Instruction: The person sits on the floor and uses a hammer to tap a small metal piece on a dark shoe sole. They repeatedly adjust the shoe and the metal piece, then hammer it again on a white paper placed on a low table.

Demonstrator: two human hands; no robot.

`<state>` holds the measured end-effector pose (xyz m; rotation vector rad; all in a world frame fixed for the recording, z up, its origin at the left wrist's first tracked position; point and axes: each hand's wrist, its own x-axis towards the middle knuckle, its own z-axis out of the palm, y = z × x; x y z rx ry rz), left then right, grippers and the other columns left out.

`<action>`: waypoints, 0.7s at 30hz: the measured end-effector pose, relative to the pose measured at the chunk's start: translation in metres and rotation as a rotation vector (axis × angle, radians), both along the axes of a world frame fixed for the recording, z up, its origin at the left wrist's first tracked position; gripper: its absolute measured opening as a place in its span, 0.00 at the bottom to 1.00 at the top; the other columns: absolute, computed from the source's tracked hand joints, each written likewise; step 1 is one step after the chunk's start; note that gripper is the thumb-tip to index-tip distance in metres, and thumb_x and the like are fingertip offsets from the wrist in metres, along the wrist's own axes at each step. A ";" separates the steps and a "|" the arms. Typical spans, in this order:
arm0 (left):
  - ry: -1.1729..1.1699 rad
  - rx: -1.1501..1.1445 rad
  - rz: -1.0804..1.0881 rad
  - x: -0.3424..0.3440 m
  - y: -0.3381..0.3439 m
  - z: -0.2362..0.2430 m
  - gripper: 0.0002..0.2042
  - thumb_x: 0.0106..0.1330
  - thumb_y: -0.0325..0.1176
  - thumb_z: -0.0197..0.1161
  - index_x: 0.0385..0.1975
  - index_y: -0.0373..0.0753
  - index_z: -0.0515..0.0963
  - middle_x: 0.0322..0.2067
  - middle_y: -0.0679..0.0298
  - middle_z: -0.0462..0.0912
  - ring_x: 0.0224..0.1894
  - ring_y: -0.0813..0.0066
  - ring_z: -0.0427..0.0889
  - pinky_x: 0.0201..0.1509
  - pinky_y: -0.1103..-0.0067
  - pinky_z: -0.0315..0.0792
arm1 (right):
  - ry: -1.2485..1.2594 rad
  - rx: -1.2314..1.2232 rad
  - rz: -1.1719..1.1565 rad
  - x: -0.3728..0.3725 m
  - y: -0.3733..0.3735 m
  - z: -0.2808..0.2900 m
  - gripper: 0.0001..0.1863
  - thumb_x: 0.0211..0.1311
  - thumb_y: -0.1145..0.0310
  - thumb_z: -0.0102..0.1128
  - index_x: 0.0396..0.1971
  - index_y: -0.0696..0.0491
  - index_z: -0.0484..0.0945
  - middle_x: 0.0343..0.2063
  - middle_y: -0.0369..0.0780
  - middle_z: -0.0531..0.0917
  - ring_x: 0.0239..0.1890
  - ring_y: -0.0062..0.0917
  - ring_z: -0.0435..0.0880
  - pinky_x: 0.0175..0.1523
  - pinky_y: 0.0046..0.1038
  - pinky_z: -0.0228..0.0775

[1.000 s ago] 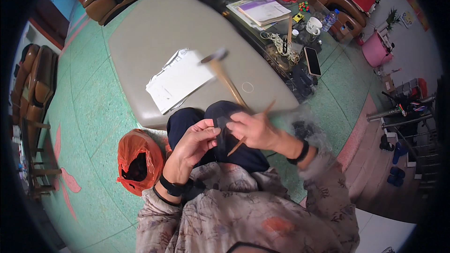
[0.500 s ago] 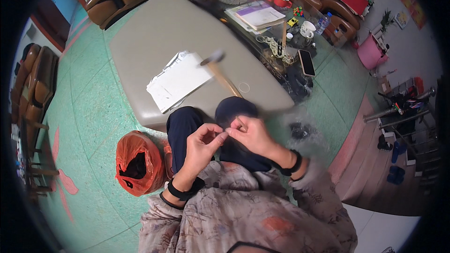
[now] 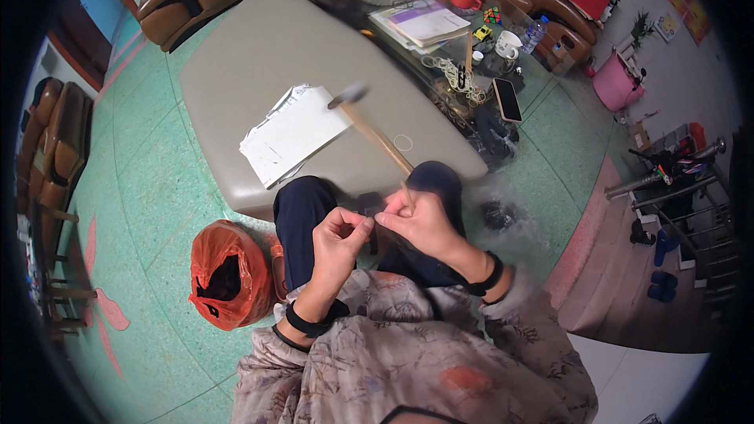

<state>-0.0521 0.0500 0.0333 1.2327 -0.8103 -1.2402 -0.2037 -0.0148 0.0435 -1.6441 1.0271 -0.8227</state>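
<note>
My left hand [image 3: 339, 243] is closed in a pinch above my lap, thumb against forefinger. Whatever lies between those fingertips is too small to make out. Almost touching it, my right hand [image 3: 416, 224] pinches too, and a thin tan stick [image 3: 408, 198] pokes up out of its grip. Just beyond my knees, a hammer [image 3: 378, 137] with a wooden handle lies on the grey padded ottoman [image 3: 259, 55]. Its head rests by the edge of a stack of white paper [image 3: 294, 133]. A thin pale ring [image 3: 403, 143] lies right of the handle.
An orange plastic bag [image 3: 236, 275] stands on the green floor to my left. A glass table [image 3: 428, 71] behind the ottoman carries books [image 3: 424, 25], a white mug [image 3: 508, 45], a phone [image 3: 507, 100] and tangled cord [image 3: 455, 78]. Metal railings [image 3: 667, 177] stand at right.
My right knee has swung to the right, widening the gap between my legs. My hands keep their pinch, fingertips close together. The whole view has shifted slightly.
</note>
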 end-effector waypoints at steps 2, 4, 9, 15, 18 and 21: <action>0.029 0.004 0.004 0.000 0.000 -0.002 0.04 0.59 0.23 0.61 0.25 0.35 0.72 0.24 0.68 0.76 0.25 0.84 0.74 0.32 0.87 0.68 | 0.029 0.001 0.011 0.001 0.000 0.005 0.10 0.48 0.70 0.66 0.21 0.60 0.75 0.11 0.35 0.72 0.15 0.12 0.66 0.20 0.21 0.57; 0.042 0.008 0.004 0.001 -0.001 -0.004 0.05 0.58 0.22 0.61 0.24 0.35 0.72 0.24 0.68 0.76 0.26 0.84 0.74 0.33 0.87 0.68 | 0.061 -0.006 0.018 0.003 -0.001 0.010 0.10 0.48 0.70 0.66 0.20 0.60 0.74 0.11 0.36 0.72 0.15 0.13 0.66 0.20 0.22 0.58; 0.091 0.037 0.018 0.000 -0.004 -0.004 0.05 0.58 0.22 0.60 0.23 0.36 0.71 0.23 0.68 0.76 0.26 0.83 0.74 0.34 0.86 0.68 | 0.110 0.018 0.006 0.007 -0.003 0.009 0.10 0.47 0.71 0.65 0.19 0.60 0.73 0.12 0.39 0.74 0.15 0.17 0.70 0.21 0.24 0.61; 0.161 0.009 0.064 0.001 -0.009 -0.018 0.06 0.57 0.20 0.60 0.30 0.36 0.70 0.25 0.70 0.75 0.27 0.84 0.73 0.33 0.87 0.67 | 0.169 0.037 0.025 0.011 -0.009 0.015 0.10 0.47 0.73 0.65 0.20 0.61 0.72 0.15 0.41 0.76 0.17 0.18 0.73 0.24 0.25 0.65; 0.263 -0.036 0.063 -0.005 -0.016 -0.013 0.10 0.56 0.18 0.61 0.35 0.37 0.68 0.25 0.71 0.74 0.27 0.86 0.73 0.31 0.89 0.68 | 0.063 -0.008 -0.035 0.011 -0.015 -0.003 0.08 0.47 0.74 0.64 0.24 0.61 0.75 0.19 0.41 0.78 0.23 0.16 0.75 0.29 0.22 0.67; 0.276 -0.028 0.000 -0.001 -0.017 -0.009 0.12 0.56 0.20 0.63 0.38 0.36 0.69 0.25 0.72 0.74 0.27 0.87 0.72 0.32 0.89 0.67 | 0.014 0.186 0.063 0.009 -0.023 0.012 0.08 0.49 0.76 0.63 0.29 0.61 0.77 0.22 0.37 0.78 0.26 0.15 0.75 0.31 0.21 0.67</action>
